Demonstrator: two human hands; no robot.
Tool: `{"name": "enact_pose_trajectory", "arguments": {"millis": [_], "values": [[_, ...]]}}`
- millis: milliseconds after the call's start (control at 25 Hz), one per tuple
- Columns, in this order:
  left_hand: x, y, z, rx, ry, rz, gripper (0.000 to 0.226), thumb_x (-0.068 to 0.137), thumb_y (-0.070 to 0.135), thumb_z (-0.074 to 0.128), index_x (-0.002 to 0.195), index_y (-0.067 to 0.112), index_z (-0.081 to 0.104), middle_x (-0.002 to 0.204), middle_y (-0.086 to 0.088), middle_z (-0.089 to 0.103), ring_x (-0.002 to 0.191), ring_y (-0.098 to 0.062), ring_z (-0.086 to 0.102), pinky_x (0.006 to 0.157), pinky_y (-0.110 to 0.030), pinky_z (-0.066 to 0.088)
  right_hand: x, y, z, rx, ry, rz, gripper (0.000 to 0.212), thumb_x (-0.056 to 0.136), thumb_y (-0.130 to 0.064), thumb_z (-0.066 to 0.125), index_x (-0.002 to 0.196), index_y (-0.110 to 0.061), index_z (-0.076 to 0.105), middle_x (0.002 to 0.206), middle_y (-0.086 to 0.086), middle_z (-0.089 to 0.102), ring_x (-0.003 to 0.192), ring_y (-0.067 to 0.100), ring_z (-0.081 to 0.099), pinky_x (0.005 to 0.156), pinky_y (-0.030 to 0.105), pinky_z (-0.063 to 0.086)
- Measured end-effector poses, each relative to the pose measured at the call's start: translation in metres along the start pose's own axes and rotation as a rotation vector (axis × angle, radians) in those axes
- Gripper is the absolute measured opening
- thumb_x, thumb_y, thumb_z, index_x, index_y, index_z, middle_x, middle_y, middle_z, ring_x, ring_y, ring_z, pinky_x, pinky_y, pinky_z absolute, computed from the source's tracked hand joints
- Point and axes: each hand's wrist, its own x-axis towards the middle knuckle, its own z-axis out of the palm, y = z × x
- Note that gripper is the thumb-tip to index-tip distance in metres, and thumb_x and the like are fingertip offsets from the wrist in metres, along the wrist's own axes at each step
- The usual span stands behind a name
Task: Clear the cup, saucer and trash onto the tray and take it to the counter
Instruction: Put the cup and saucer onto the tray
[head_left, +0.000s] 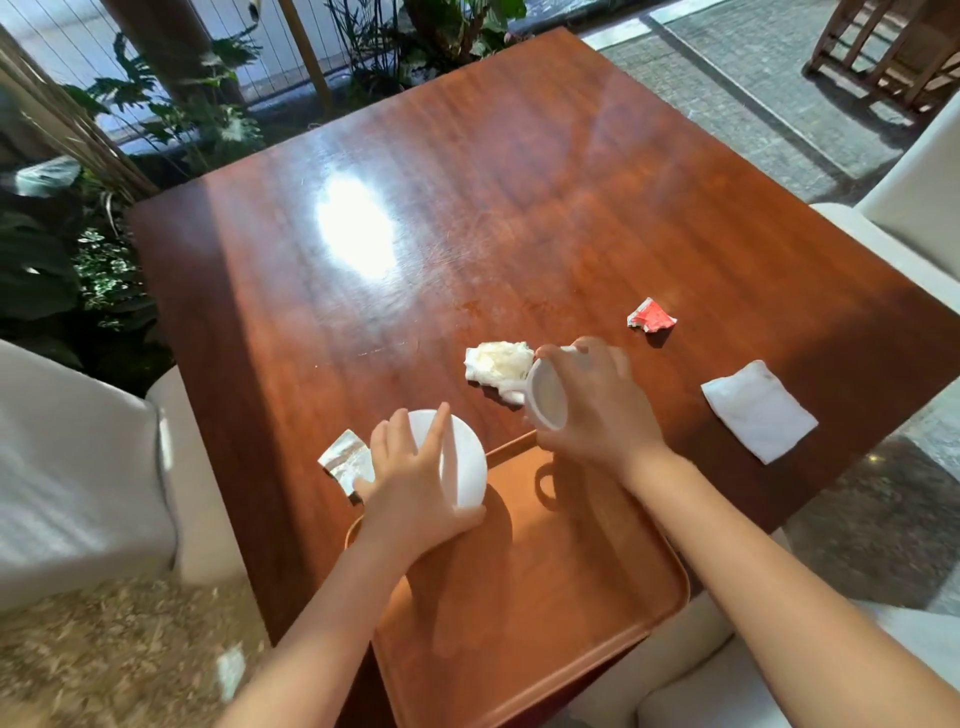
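Observation:
My left hand (410, 478) grips a white saucer (465, 462), tilted on edge above the left end of the orange tray (545, 597). My right hand (597, 405) holds a white cup (545, 395) tipped on its side over the tray's far edge. On the wooden table (415, 234) lie a crumpled stained napkin (498, 364) just behind the cup, a silvery wrapper (345, 460) left of the saucer, a torn red and white packet (652, 316), and a flat white napkin (758, 410) at the right edge.
White upholstered chairs stand at the left (78, 467), far right (914, 208) and near right (727, 686). Plants (104, 260) crowd beyond the table's left edge. A scrap of paper (231, 670) lies on the floor at lower left.

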Motion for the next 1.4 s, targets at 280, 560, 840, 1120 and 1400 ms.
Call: {"name": "enact_pose_trajectory", "arguments": {"millis": [280, 560, 840, 1120, 1400], "values": [[-0.040, 0.006, 0.034, 0.035, -0.101, -0.026, 0.111, 0.054, 0.064, 0.066, 0.141, 0.045, 0.000, 0.150, -0.003, 0.003, 0.139, -0.027, 0.003, 0.094, -0.059, 0.035, -0.046, -0.008, 0.017, -0.074, -0.194, 0.013, 0.077, 0.065, -0.037, 0.072, 0.132, -0.035, 0.034, 0.144, 0.006, 0.028, 0.133, 0.030, 0.021, 0.092, 0.046, 0.047], [-0.042, 0.013, 0.045, 0.088, -0.076, -0.030, 0.110, 0.055, 0.065, 0.065, 0.142, 0.042, 0.001, 0.152, -0.004, 0.006, 0.140, -0.029, 0.006, 0.094, -0.058, 0.036, -0.056, -0.002, 0.033, -0.111, -0.190, -0.005, 0.079, 0.066, -0.047, 0.072, 0.133, -0.033, 0.033, 0.142, 0.006, 0.031, 0.131, 0.031, 0.026, 0.090, 0.049, 0.050], [-0.040, 0.013, 0.044, 0.125, -0.096, 0.008, 0.112, 0.055, 0.071, 0.062, 0.142, 0.042, -0.001, 0.154, -0.004, 0.002, 0.141, -0.029, -0.001, 0.095, -0.057, 0.036, -0.057, -0.003, 0.032, -0.193, -0.245, -0.049, 0.080, 0.075, -0.050, 0.065, 0.140, -0.033, 0.022, 0.148, 0.008, 0.022, 0.133, 0.033, 0.022, 0.092, 0.051, 0.048], [-0.043, 0.011, 0.035, 0.167, 0.000, 0.059, 0.106, 0.057, 0.081, 0.050, 0.145, 0.033, 0.017, 0.156, -0.011, 0.016, 0.143, -0.032, 0.014, 0.100, -0.067, 0.027, -0.060, -0.004, 0.032, -0.253, -0.311, -0.054, 0.089, 0.079, -0.066, 0.051, 0.145, -0.037, -0.001, 0.159, 0.004, -0.001, 0.144, 0.035, 0.001, 0.107, 0.058, 0.029], [0.023, 0.029, -0.006, -0.037, 0.240, 0.323, 0.057, 0.085, 0.035, 0.060, 0.136, 0.020, 0.041, 0.144, -0.007, 0.043, 0.133, -0.026, 0.037, 0.109, -0.055, 0.021, -0.058, 0.051, 0.006, -0.248, 0.251, -0.058, 0.044, 0.079, -0.027, 0.067, 0.119, -0.011, 0.059, 0.121, 0.022, 0.062, 0.104, 0.041, 0.061, 0.075, 0.049, 0.052]]}}
